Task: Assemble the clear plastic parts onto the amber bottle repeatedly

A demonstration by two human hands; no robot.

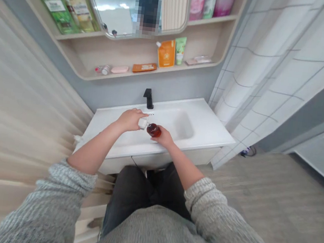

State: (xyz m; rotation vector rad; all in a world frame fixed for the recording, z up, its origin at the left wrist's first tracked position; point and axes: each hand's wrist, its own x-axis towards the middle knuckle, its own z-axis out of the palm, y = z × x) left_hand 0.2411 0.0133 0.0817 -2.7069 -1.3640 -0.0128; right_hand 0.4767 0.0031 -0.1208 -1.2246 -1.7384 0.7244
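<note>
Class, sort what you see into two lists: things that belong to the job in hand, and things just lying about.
Job in hand:
dark red bottle, in the right hand
small white object, in the left hand
white sink, below both hands

Just lying about, on the shelf unit:
orange pouch
green tube
flat orange packet
flat pink item

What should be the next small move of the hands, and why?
Probably steady the reddish-brown bottle with the right hand: the left hand holds a small white piece close to its top, above the sink, so a slip could drop either.
</note>
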